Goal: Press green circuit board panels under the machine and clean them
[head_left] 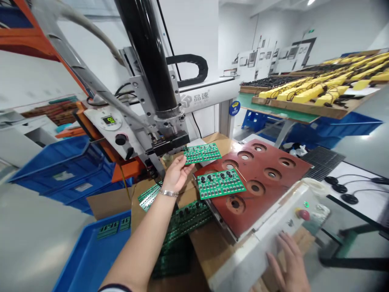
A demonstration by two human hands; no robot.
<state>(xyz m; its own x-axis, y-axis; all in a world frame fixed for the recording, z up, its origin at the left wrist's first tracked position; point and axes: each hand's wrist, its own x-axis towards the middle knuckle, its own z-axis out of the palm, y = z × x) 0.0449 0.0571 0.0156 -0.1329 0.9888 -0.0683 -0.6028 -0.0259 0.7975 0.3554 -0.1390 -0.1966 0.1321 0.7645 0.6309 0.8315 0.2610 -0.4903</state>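
Pinched at its left end, a green circuit board [203, 153] is in my left hand [177, 173], below the machine's head. A second green board [221, 183], with black and silver parts on it, lies on the left edge of the red plate [264, 166], which has several round recesses. My right hand [288, 261] is at the white control panel [252, 249] in front of the plate, fingers apart, with nothing seen in it. More boards [190, 217] are piled below my left forearm.
The black cylinder [148, 52] of the machine stands over the work area. A blue bin [97, 251] with boards is at the lower left, blue crates [63, 166] behind it. A red button [303, 215] sits on the panel. Yellow parts [306, 93] cover a table at the back right.
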